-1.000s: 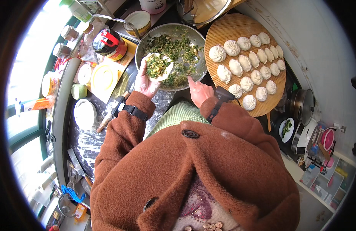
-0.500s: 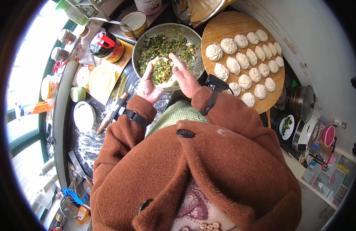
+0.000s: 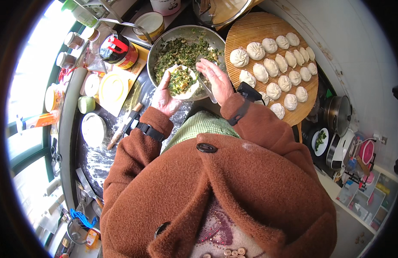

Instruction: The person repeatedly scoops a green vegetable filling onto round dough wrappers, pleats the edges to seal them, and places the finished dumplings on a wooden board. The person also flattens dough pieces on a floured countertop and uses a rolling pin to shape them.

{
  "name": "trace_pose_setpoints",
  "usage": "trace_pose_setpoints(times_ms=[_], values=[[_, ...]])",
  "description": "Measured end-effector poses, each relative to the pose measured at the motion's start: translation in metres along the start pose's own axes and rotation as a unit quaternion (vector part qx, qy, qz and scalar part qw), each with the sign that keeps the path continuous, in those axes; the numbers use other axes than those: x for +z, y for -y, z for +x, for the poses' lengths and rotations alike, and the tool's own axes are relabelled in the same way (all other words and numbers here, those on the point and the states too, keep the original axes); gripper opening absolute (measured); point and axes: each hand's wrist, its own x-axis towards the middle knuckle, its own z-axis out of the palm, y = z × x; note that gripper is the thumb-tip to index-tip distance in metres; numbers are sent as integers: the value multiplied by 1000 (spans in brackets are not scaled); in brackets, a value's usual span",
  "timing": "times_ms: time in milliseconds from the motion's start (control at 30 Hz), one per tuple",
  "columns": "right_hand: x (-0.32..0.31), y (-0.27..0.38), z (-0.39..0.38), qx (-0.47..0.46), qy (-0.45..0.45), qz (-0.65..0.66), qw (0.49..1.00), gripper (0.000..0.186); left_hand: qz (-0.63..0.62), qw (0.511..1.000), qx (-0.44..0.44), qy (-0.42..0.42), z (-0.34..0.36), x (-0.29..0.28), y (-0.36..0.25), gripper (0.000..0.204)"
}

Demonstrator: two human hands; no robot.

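My left hand (image 3: 163,98) cups a round dough wrapper (image 3: 188,91) heaped with chopped green filling (image 3: 180,79), fingers curled around its left side over the metal bowl (image 3: 152,46). The bowl holds more filling. My right hand (image 3: 215,81) is beside the wrapper at the bowl's right, fingers extended and apart from it. A metal utensil (image 3: 209,93) slants from the bowl's rim into the filling beside that hand, partly hidden by it. The round wooden board (image 3: 242,32) on the right carries several rows of shaped dumplings and pleated buns.
A rolling pin (image 3: 115,141) and a round white dish (image 3: 93,129) lie on the floured left counter. Jars and a red-lidded container (image 3: 119,53) crowd the back left. Cookware (image 3: 336,114) and a plate of greens (image 3: 320,142) sit at the right, near the wall.
My right hand rose to the filled wrapper, then moved right away from it, its fingers stretching out and uncovering the utensil. My left hand shifted slightly down while holding the wrapper.
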Motion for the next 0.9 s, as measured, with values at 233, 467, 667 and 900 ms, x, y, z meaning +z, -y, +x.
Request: trace_pose_setpoints(times_ms=[233, 467, 667, 900], values=[[3, -11, -7, 165, 42, 188, 967, 35, 7, 1000, 1, 13, 2, -2, -2, 38], [10, 15, -16, -16, -43, -169, 985, 20, 6, 1000, -3, 9, 2, 1, -1, 37], [12, 14, -12, -46, -57, -213, 974, 12, 42, 999, 10, 10, 1, -1, 3, 38], [8, 12, -7, 21, -25, -273, 962, 19, 17, 999, -27, -3, -2, -7, 9, 39]])
